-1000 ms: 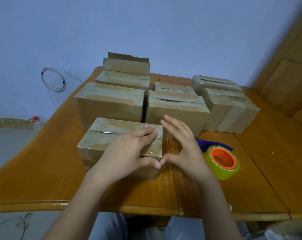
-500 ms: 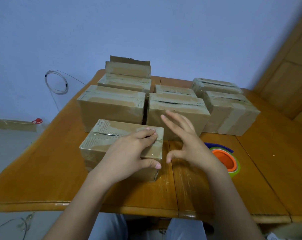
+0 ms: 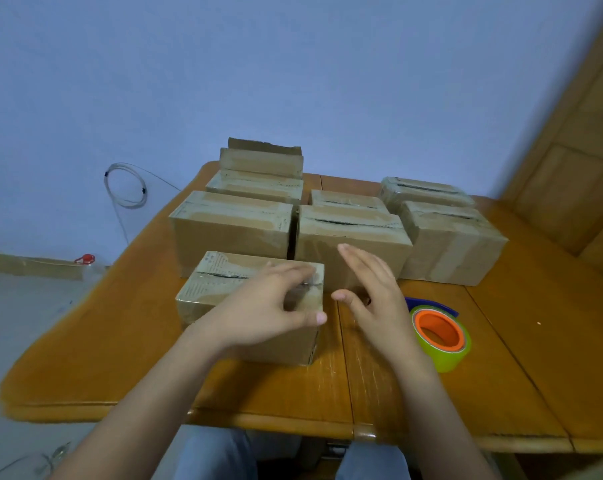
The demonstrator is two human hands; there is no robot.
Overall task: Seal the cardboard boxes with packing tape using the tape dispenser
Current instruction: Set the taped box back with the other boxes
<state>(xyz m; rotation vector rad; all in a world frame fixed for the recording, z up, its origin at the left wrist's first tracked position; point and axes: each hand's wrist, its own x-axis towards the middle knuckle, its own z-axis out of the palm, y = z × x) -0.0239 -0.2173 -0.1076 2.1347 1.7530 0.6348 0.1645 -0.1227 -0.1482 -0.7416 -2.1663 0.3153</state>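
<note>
The nearest box [image 3: 217, 285] sits close to the front edge of the wooden worktop [image 3: 535, 358], and its top seam shows as a dark line running left to right. The left hand [image 3: 268, 306] rests on the right end of this box. Its fingers lie fairly straight across the top and the thumb reaches the front right corner, so it presses rather than grips. The right hand [image 3: 372, 292] hovers just beside that same end of the box, wide open with the fingers spread. It holds nothing and appears clear of the cardboard. The tape dispenser [image 3: 442, 336] lies on the worktop just to the right of the right hand, and neither hand is on it. It is a yellow-green roll on an orange core, with a blue part [image 3: 431, 304] poking out behind. The other boxes [image 3: 230, 233] stand packed together behind the nearest one, three in a row and more at the back. Most have glossy tape on their tops, and one at the far left has a flap [image 3: 262, 147] standing up. A coil of pale cable [image 3: 126, 185] hangs on the blue wall to the left, and wooden panelling [image 3: 587, 150] fills the right edge. The person's light trousers [image 3: 217, 455] show below the worktop's front edge.
</note>
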